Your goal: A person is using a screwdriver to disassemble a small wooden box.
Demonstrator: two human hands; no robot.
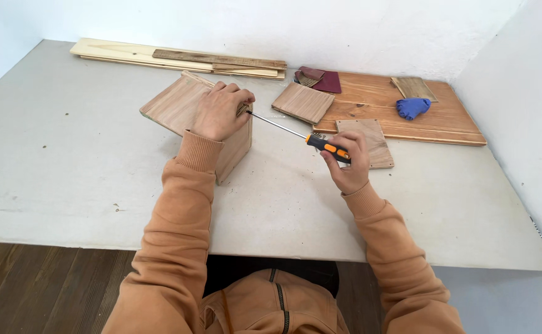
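Left hand (218, 111) has its fingers curled tight over the top corner of a small wooden box assembly (187, 114), which stands on the grey surface (66, 161). Right hand (348, 164) has its fingers wrapped shut around the orange-and-black handle of a screwdriver (295, 133), whose shaft runs up-left with the tip right at the left fingertips. A square wood piece (303, 102) lies just beyond the shaft, and a blue cloth (412, 107) lies well past the right fingers.
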